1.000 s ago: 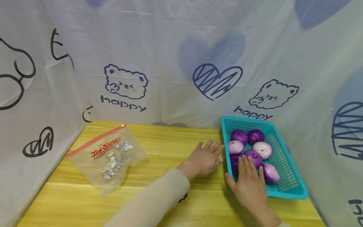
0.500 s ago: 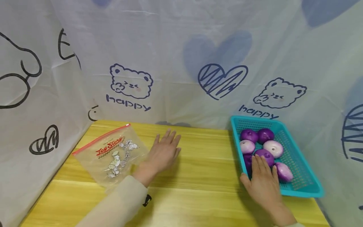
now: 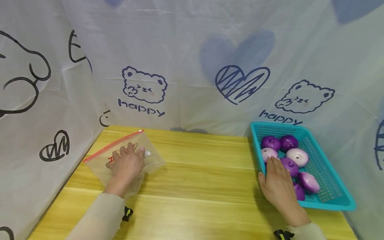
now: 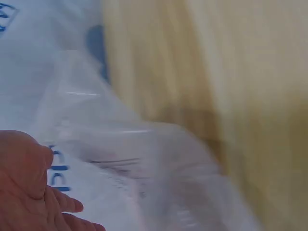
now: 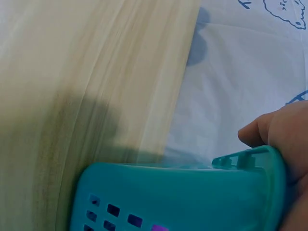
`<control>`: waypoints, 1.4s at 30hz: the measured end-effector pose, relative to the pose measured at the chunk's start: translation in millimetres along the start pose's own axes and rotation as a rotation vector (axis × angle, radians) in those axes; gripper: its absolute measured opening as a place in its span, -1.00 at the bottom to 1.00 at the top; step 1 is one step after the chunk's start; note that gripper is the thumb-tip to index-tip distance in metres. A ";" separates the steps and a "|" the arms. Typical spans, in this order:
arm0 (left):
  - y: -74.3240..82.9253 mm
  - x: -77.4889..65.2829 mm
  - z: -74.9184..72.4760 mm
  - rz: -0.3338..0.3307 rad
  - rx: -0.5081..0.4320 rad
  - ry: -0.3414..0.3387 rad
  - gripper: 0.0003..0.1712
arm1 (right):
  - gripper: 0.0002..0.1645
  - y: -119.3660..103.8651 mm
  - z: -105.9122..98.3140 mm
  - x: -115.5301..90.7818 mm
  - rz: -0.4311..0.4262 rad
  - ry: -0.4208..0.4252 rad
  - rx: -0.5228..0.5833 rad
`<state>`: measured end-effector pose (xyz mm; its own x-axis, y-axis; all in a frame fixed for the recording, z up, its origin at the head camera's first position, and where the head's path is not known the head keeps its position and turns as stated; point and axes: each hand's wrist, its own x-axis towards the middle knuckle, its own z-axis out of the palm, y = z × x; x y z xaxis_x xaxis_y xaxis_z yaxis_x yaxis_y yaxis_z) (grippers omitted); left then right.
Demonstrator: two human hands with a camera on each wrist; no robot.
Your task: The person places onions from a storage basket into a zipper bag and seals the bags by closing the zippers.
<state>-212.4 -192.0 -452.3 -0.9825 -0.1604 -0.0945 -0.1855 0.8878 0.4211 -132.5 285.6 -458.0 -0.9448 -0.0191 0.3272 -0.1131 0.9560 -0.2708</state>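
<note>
A clear zip bag (image 3: pixel 153 160) with a red zip strip and printed figures lies at the left of the table. My left hand (image 3: pixel 127 166) is over it with fingers spread, hiding much of the print; whether it touches the plastic I cannot tell. At the right is a turquoise basket (image 3: pixel 330 173) holding several onions, some purple (image 3: pixel 289 142), others whitish (image 3: pixel 297 157). My right hand (image 3: pixel 279 186) reaches over the basket's near left side, fingers straight by the onions. In the right wrist view the thumb (image 5: pixel 255 132) shows beyond the basket rim (image 5: pixel 276 168).
A yellow wood-grain table (image 3: pixel 195 186) lies between bag and basket. White cloth (image 3: pixel 186 50) printed with bears and hearts hangs behind it and at both sides. The basket's far edge stands close to the cloth.
My left hand has moved left from beside the basket to over the bag. The right hand stays at the basket, its fingers slightly shifted. The head view has turned left.
</note>
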 end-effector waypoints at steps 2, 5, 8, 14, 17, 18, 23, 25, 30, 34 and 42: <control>-3.1 3.9 9.2 -0.020 0.015 -0.052 0.06 | -0.27 0.1 1.4 1.2 0.007 0.006 -0.005; -3.7 5.3 22.9 -0.014 0.046 -0.104 0.15 | -0.28 1.1 3.7 1.6 0.002 0.021 -0.015; 0.6 3.9 33.6 0.034 0.064 -0.123 0.18 | -0.28 2.1 4.8 2.1 -0.006 0.034 -0.018; 15.5 -7.3 45.1 0.211 0.103 -0.186 0.10 | -0.27 2.0 4.3 4.0 -0.012 0.032 -0.030; 22.7 -15.5 45.7 0.332 0.119 -0.254 0.07 | -0.26 1.7 4.7 5.8 -0.019 0.029 -0.037; 25.1 -18.1 45.4 0.373 0.131 -0.281 0.06 | -0.26 1.8 5.2 6.5 -0.020 0.030 -0.038; 35.8 -30.9 41.6 0.525 0.233 -0.418 -0.02 | -0.27 1.6 7.0 11.3 -0.034 0.055 -0.040; 37.8 -37.0 38.3 0.554 0.269 -0.476 -0.06 | -0.27 1.4 8.0 13.4 -0.042 0.063 -0.040; 33.3 -50.8 20.1 0.562 0.344 -0.570 -0.10 | -0.28 -0.2 11.1 17.3 -0.047 0.034 -0.042; 26.9 -55.1 6.8 0.532 0.355 -0.506 -0.31 | -0.27 -1.9 10.0 17.5 -0.038 0.003 -0.041; 30.5 -71.1 32.7 0.410 0.341 -0.175 -0.21 | -0.27 -4.5 10.3 16.4 -0.014 -0.046 -0.018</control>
<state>-147.7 -139.4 -462.3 -0.9504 0.2753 -0.1448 0.2553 0.9563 0.1425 -150.6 278.0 -460.7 -0.9564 -0.0451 0.2886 -0.1207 0.9607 -0.2501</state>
